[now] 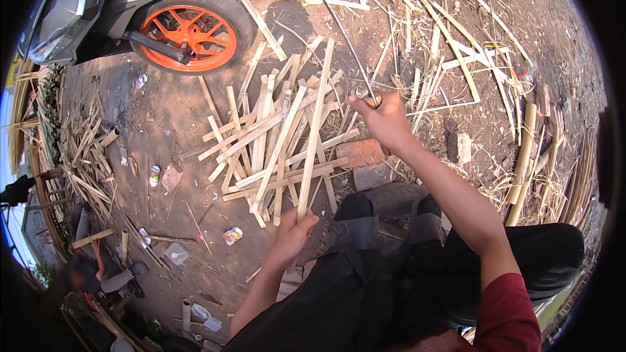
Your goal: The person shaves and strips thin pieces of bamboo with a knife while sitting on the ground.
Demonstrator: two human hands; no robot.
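Left hand (291,231) grips an upright bamboo strip (315,127), right hand (385,119) holds a raised blade (339,23); splitting looks under way, needing a well-aimed downstroke.

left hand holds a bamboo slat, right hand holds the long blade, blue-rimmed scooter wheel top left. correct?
Not quite: the scooter wheel has an orange rim, not blue, as the head view shows. The rest stands: the left hand holds a bamboo slat, and the right hand holds the long blade.
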